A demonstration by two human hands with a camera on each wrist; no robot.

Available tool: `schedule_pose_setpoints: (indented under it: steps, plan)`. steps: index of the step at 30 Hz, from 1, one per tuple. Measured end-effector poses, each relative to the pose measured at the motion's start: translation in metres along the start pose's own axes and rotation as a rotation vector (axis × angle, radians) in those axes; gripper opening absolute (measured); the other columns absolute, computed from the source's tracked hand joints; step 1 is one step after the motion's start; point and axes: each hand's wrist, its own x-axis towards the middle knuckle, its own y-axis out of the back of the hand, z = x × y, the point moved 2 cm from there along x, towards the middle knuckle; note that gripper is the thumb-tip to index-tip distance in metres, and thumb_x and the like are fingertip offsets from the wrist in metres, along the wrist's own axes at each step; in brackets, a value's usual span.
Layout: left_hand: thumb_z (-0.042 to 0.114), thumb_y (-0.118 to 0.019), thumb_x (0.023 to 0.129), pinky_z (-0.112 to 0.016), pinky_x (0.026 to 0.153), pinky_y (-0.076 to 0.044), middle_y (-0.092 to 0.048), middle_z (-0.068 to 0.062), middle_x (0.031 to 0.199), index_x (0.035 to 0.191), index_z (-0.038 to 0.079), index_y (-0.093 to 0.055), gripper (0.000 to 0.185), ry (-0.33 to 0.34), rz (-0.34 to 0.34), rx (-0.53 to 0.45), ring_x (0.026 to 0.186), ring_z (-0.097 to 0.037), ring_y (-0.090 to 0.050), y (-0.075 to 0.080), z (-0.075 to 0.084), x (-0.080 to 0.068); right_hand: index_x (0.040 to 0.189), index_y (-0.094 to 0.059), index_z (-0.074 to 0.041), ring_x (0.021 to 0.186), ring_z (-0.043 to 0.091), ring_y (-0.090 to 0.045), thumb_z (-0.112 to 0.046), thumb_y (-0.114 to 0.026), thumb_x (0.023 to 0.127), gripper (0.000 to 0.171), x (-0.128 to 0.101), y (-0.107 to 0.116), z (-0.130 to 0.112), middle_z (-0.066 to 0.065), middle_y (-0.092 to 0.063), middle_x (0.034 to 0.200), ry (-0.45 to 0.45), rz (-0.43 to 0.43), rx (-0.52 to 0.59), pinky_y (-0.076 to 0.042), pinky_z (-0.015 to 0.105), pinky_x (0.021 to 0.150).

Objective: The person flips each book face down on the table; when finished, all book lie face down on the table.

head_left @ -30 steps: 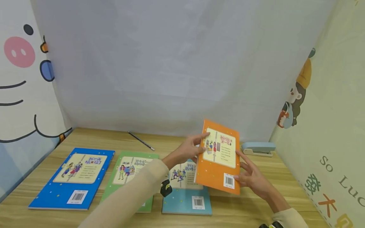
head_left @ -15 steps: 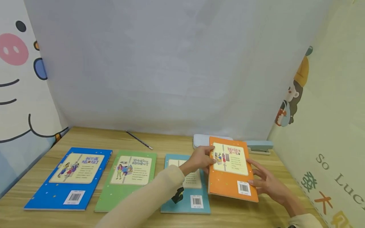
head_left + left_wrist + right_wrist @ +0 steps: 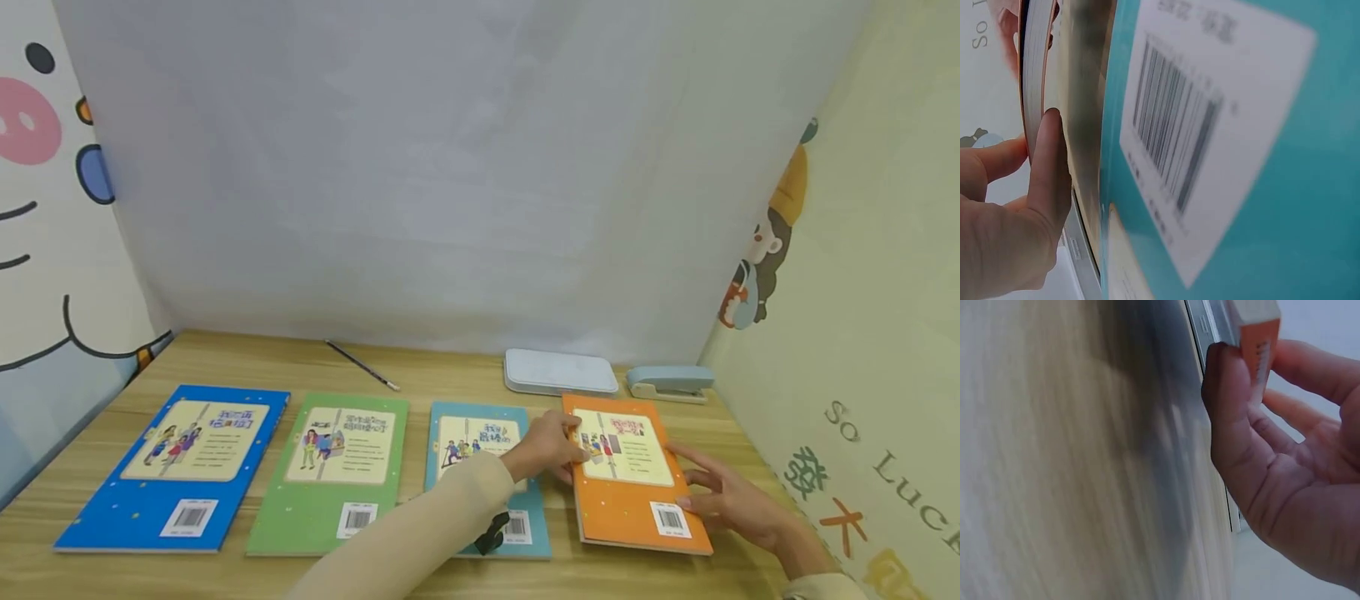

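An orange book, back cover up, is held at the right end of a row of books, tilted slightly above the table. My left hand pinches its left edge. In the left wrist view, thumb and fingers of the left hand grip the page side. My right hand holds the opposite edge. The right wrist view has that hand around the orange spine. Beside it lies a light-blue book, partly hidden by my left forearm.
A green book and a blue book lie further left on the wooden table. Behind are a pencil, a pale case and a blue stapler. A grey-white curtain and printed side panels surround the table.
Both hands have carried the orange book right and down toward the table, off the light-blue book. The pale case behind has come fully into view.
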Motion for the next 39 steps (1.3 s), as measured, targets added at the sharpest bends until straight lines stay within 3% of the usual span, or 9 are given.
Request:
schedule_pose_setpoints:
  steps: [5,14,22,25,32,36,39]
  plan:
    - [-0.007,-0.076,0.082,-0.031,0.047,-0.058,-0.071,-0.021,0.072,0.14,-0.007,-0.051,0.063,0.025,-0.011,0.026,0.058,-0.034,-0.071,-0.003,-0.002,0.0,0.159,-0.005,-0.004,0.091,0.016,-0.06,-0.013,-0.058,0.1,0.08,0.002,0.001,0.002,0.01,-0.045,0.116,-0.051,0.03,-0.02,-0.058,0.039,0.081]
    - [-0.011,-0.077,0.078,-0.028,0.045,-0.056,-0.07,-0.019,0.068,0.14,-0.004,-0.053,0.068,0.086,-0.019,0.107,0.062,-0.034,-0.073,-0.013,-0.002,0.002,0.154,-0.003,0.011,0.098,0.023,-0.069,-0.013,-0.065,0.096,0.088,0.002,0.0,0.006,0.013,-0.055,0.116,-0.137,0.11,-0.028,-0.062,0.045,0.081]
    - [-0.009,-0.08,0.076,-0.027,0.044,-0.055,-0.068,-0.029,0.114,0.139,-0.001,-0.056,0.068,0.077,0.009,0.208,0.058,-0.03,-0.073,-0.014,-0.001,0.005,0.149,-0.023,0.015,0.09,0.022,-0.068,-0.01,-0.069,0.092,0.077,0.002,-0.003,0.0,0.015,-0.054,0.11,-0.186,0.168,-0.106,-0.063,0.043,0.075]
    - [-0.007,-0.081,0.075,-0.026,0.044,-0.055,-0.067,-0.029,0.119,0.138,0.0,-0.057,0.067,0.08,0.016,0.244,0.057,-0.028,-0.073,-0.015,0.001,0.005,0.147,-0.025,0.017,0.086,0.021,-0.067,-0.009,-0.07,0.092,0.076,0.002,-0.003,-0.002,0.014,-0.055,0.107,-0.202,0.184,-0.142,-0.063,0.042,0.072]
    - [-0.006,-0.083,0.074,-0.027,0.044,-0.055,-0.072,-0.025,0.103,0.136,-0.001,-0.058,0.068,0.081,0.02,0.286,0.055,-0.027,-0.072,-0.015,0.002,0.006,0.144,-0.03,0.018,0.082,0.02,-0.069,-0.01,-0.07,0.092,0.072,0.001,-0.003,-0.005,0.013,-0.064,0.101,-0.241,0.208,-0.188,-0.063,0.038,0.067]
    - [-0.005,-0.082,0.075,-0.027,0.047,-0.057,-0.066,-0.026,0.121,0.138,0.0,-0.056,0.068,0.113,0.003,0.303,0.057,-0.026,-0.073,-0.01,0.004,0.005,0.142,-0.033,0.018,0.081,0.018,-0.067,-0.011,-0.07,0.092,0.069,0.005,0.0,-0.007,0.014,-0.065,0.103,-0.247,0.248,-0.232,-0.062,0.035,0.066]
    - [0.0,-0.082,0.077,-0.03,0.062,-0.061,-0.056,-0.026,0.138,0.138,0.003,-0.056,0.066,0.11,0.008,0.364,0.063,-0.026,-0.074,-0.002,0.005,0.003,0.141,-0.033,0.02,0.083,0.019,-0.066,-0.013,-0.065,0.096,0.065,0.009,0.004,-0.011,0.018,-0.064,0.107,-0.235,0.282,-0.268,-0.062,0.036,0.068]
